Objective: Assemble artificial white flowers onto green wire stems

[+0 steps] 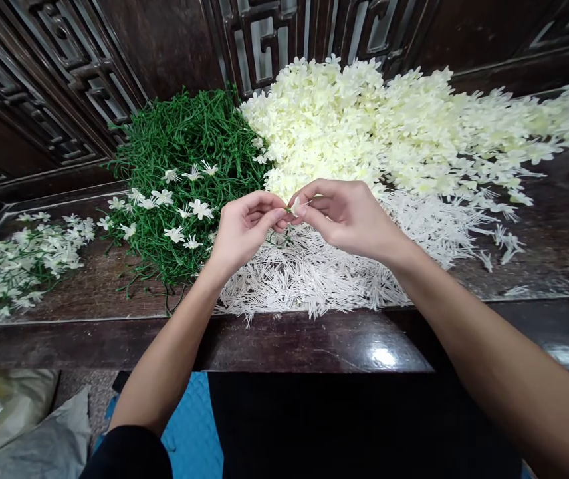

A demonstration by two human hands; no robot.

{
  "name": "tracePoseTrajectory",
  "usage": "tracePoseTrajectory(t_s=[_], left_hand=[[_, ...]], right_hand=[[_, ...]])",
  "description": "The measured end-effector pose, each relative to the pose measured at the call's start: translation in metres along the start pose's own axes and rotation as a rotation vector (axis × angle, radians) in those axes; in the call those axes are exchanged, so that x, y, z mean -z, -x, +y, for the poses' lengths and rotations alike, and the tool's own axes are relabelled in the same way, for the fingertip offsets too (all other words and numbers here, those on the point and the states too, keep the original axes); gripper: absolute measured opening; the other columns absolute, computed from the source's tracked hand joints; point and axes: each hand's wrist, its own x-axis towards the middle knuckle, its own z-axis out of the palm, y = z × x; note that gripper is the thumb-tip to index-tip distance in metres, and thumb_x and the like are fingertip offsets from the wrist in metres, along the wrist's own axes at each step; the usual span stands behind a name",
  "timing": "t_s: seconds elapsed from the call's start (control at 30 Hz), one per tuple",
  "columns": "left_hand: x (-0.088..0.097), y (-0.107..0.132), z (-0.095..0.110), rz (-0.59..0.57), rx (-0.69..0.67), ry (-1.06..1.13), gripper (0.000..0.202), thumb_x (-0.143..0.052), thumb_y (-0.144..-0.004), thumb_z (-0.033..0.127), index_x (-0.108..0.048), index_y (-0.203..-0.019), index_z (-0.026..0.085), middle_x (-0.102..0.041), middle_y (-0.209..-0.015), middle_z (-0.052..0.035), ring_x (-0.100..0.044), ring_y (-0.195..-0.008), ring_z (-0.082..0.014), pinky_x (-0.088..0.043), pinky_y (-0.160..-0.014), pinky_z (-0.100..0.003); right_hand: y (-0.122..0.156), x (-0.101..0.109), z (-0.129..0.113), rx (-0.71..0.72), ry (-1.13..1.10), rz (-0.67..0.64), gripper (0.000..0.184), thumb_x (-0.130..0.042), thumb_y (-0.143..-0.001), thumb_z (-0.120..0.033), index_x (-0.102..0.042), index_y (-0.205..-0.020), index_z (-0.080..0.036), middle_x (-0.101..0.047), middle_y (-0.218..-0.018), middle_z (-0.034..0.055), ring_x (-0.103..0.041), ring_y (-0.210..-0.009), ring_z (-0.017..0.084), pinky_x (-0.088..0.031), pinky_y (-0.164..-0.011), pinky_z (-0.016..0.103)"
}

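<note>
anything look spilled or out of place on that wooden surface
Slightly: a few loose white, thin-stranded pieces lie on the dark brown wooden surface, right of the dense white heap of similar strands, as if strayed from it.

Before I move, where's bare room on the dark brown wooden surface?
Bare wood on this surface shows right of the white thread-like pile, and narrowly between the green stringy heap and the leftmost white flower sprigs. It's crowded around your left hand and right hand.

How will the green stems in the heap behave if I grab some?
The green stems look thin, so probably light. Many are curved, suggesting they may bend easily. They lie crisscrossed, so neighbours could drag along.
</note>
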Motion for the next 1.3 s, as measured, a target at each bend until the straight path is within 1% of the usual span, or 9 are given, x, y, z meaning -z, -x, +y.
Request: tracePoseTrajectory(t_s=[0.1, 0.27, 0.43, 0.67, 0.8, 0.9, 1.07, 1.2, 1.3], left_hand=[[-0.001, 0.0, -0.003, -0.003, -0.031, -0.036, 0.007, -0.067, -0.08, 0.013, -0.067, -0.078, 0.019, -0.069, -0.071, -0.0011, -0.068, -0.063, -0.0113, -0.059, -0.066, -0.025], [-0.002, 0.003, -0.008, 0.017, -0.099, -0.11, 0.006, -0.065, -0.084, 0.016, -0.066, -0.08, 0.02, -0.07, -0.073, -0.0009, -0.068, -0.064, -0.0116, -0.058, -0.065, -0.025], [-0.004, 0.006, -0.008, 0.046, -0.175, -0.173, 0.009, -0.062, -0.086, 0.012, -0.066, -0.08, 0.018, -0.071, -0.072, -0.0007, -0.068, -0.063, -0.0108, -0.058, -0.063, -0.023], [-0.003, 0.004, -0.018, 0.041, -0.321, -0.264, 0.011, -0.06, -0.085, 0.008, -0.066, -0.08, 0.016, -0.069, -0.068, 0.0014, -0.068, -0.06, -0.0087, -0.057, -0.058, -0.018], [-0.002, 0.003, -0.019, 0.042, -0.366, -0.312, 0.012, -0.06, -0.085, 0.008, -0.066, -0.079, 0.016, -0.069, -0.066, 0.0023, -0.067, -0.059, -0.0079, -0.056, -0.057, -0.017], [-0.002, 0.003, -0.019, 0.037, -0.38, -0.29, 0.012, -0.06, -0.085, 0.007, -0.066, -0.079, 0.015, -0.07, -0.067, 0.0021, -0.068, -0.059, -0.0074, -0.056, -0.057, -0.016], [-0.004, 0.004, -0.022, 0.048, -0.354, -0.282, 0.012, -0.06, -0.085, 0.007, -0.066, -0.079, 0.015, -0.07, -0.066, 0.0019, -0.069, -0.059, -0.0078, -0.057, -0.058, -0.016], [-0.006, 0.006, -0.025, 0.069, -0.34, -0.257, 0.01, -0.06, -0.086, 0.009, -0.066, -0.081, 0.015, -0.07, -0.067, 0.0019, -0.069, -0.059, -0.0079, -0.058, -0.058, -0.017], [-0.006, 0.006, -0.026, 0.078, -0.343, -0.266, 0.01, -0.06, -0.087, 0.01, -0.066, -0.082, 0.016, -0.07, -0.067, 0.0023, -0.068, -0.06, -0.0083, -0.057, -0.059, -0.018]], right_hand=[[0.0, 0.0, 0.001, 0.045, 0.063, -0.006, 0.006, -0.062, -0.086, -0.02, -0.066, -0.086, -0.016, -0.069, -0.088, 0.0099, -0.068, -0.083, 0.024, -0.058, -0.077, 0.046], [-0.001, 0.0, 0.001, 0.099, 0.117, 0.0, 0.008, -0.06, -0.086, -0.02, -0.068, -0.086, -0.019, -0.069, -0.089, 0.0091, -0.064, -0.081, 0.024, -0.057, -0.076, 0.048], [0.0, -0.002, 0.004, 0.16, 0.141, 0.021, 0.009, -0.059, -0.086, -0.018, -0.067, -0.083, -0.018, -0.069, -0.087, 0.0089, -0.064, -0.08, 0.023, -0.057, -0.072, 0.044], [-0.001, -0.006, 0.012, 0.298, 0.28, 0.069, 0.011, -0.055, -0.085, -0.013, -0.065, -0.082, -0.015, -0.068, -0.078, 0.0068, -0.065, -0.072, 0.019, -0.055, -0.064, 0.037], [-0.001, -0.006, 0.013, 0.323, 0.299, 0.083, 0.011, -0.054, -0.085, -0.012, -0.065, -0.082, -0.015, -0.069, -0.078, 0.0062, -0.064, -0.071, 0.018, -0.055, -0.063, 0.035], [-0.001, -0.007, 0.013, 0.329, 0.307, 0.086, 0.011, -0.054, -0.084, -0.011, -0.065, -0.082, -0.014, -0.069, -0.078, 0.0068, -0.064, -0.069, 0.018, -0.055, -0.061, 0.034], [0.0, -0.011, 0.016, 0.358, 0.394, 0.126, 0.014, -0.051, -0.083, -0.008, -0.065, -0.081, -0.013, -0.069, -0.075, 0.0067, -0.064, -0.065, 0.017, -0.053, -0.057, 0.032], [0.001, -0.013, 0.019, 0.378, 0.445, 0.163, 0.014, -0.053, -0.082, -0.008, -0.066, -0.081, -0.013, -0.069, -0.074, 0.0062, -0.065, -0.065, 0.018, -0.054, -0.058, 0.032], [0.002, -0.015, 0.018, 0.373, 0.46, 0.164, 0.013, -0.054, -0.083, -0.008, -0.067, -0.082, -0.013, -0.07, -0.074, 0.0062, -0.066, -0.066, 0.018, -0.056, -0.06, 0.034]])
